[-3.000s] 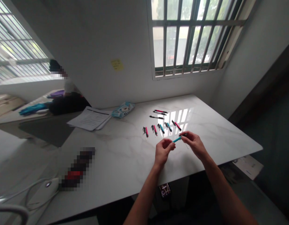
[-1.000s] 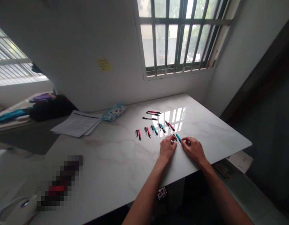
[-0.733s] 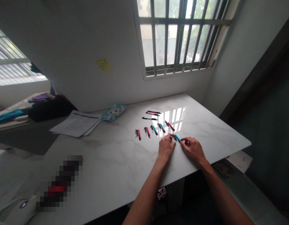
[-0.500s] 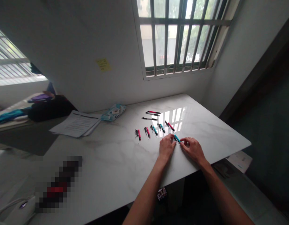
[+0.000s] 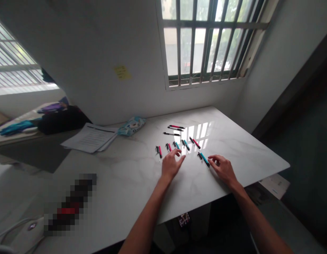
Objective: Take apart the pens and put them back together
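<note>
My left hand (image 5: 172, 164) hovers over the table with thumb and fingers apart, holding nothing. It partly hides a pen set with a red barrel (image 5: 169, 147) and one with a teal barrel (image 5: 177, 144). My right hand (image 5: 223, 167) is beside another teal barrel (image 5: 204, 159), its fingers loosely curved and apart. Next to that barrel lie a black pen part (image 5: 200, 155) and a thin refill. More taken-apart pens form a row: a red barrel (image 5: 160, 151) at left, a teal barrel (image 5: 186, 145) and a red barrel (image 5: 196, 143) at right.
Behind the row lie whole pens: a red one (image 5: 176, 126) and two dark ones, the nearer pen (image 5: 172, 134) set apart. Papers (image 5: 89, 137) and a blue-white packet (image 5: 132, 126) are at left. A pixelated dark object (image 5: 70, 204) sits front left on the marble-patterned table (image 5: 121, 190).
My left hand has left the teal barrel and moved left toward the row. My right hand has drawn slightly away to the right. The teal barrel stays on the table. The view has shifted a little.
</note>
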Demonstrator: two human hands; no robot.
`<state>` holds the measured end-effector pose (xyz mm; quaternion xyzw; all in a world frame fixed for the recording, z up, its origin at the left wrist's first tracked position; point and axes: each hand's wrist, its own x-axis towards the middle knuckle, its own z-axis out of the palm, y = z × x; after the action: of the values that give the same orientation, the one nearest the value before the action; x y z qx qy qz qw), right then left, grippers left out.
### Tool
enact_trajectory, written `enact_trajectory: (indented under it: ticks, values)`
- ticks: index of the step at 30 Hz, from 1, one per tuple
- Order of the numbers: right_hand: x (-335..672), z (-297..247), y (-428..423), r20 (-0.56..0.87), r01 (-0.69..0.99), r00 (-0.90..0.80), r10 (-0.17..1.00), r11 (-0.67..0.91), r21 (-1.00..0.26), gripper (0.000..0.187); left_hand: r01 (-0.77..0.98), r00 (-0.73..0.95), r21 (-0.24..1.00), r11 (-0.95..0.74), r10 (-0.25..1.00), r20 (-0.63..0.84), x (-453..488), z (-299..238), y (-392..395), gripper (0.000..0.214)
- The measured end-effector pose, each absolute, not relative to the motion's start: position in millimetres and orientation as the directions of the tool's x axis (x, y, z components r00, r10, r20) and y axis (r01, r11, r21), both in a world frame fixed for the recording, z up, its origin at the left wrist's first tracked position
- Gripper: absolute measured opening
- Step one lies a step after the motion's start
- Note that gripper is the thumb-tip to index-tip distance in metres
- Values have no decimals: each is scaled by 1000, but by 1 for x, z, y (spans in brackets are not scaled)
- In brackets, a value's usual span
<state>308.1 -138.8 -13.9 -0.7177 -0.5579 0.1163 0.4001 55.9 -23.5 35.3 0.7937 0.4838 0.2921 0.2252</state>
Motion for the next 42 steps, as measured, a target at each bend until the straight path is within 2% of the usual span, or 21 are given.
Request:
enact_trajectory:
  ticks: [3,7,10,12,19,23,28,32,34,36,39,42]
  values:
    - [306,-4,-128,288,710,341,895,-44,-703,40,753,124,599,-272,953,277,0,38,-1,20]
    - [296,17,-82,382,759,240,892,73,-647,31,833,-74,539,-127,939,336,-45,29,16,19]
    - [285,32,-27,420,783,126,899,170,-598,23,842,-98,529,-106,934,344,-51,24,18,20]
    - [279,36,14,395,795,100,913,166,-584,19,847,-72,517,-128,934,349,-49,22,17,21]
    - [265,24,110,173,836,7,985,89,-542,12,835,-73,531,-144,928,366,-53,21,12,20]
    - [255,25,114,228,810,14,973,123,-573,16,831,-97,539,-139,917,386,-58,20,10,20]
    - [217,38,67,410,694,60,910,258,-673,37,820,43,434,-374,795,605,-49,30,-1,22]
    - [176,40,14,368,578,55,928,271,-769,52,788,177,374,-488,762,622,-35,34,-16,40]
    - [162,36,-5,306,451,-12,952,278,-848,53,742,249,407,-533,782,571,-29,32,-20,35]
    - [156,33,-17,281,376,-55,958,281,-883,54,674,298,492,-551,812,502,-26,27,-22,26]
    - [159,30,-26,337,402,-71,939,336,-852,52,532,357,632,-563,826,435,-24,22,-22,25]
    - [168,31,-36,422,473,-70,904,402,-784,43,464,416,681,-566,818,397,-22,21,-24,27]
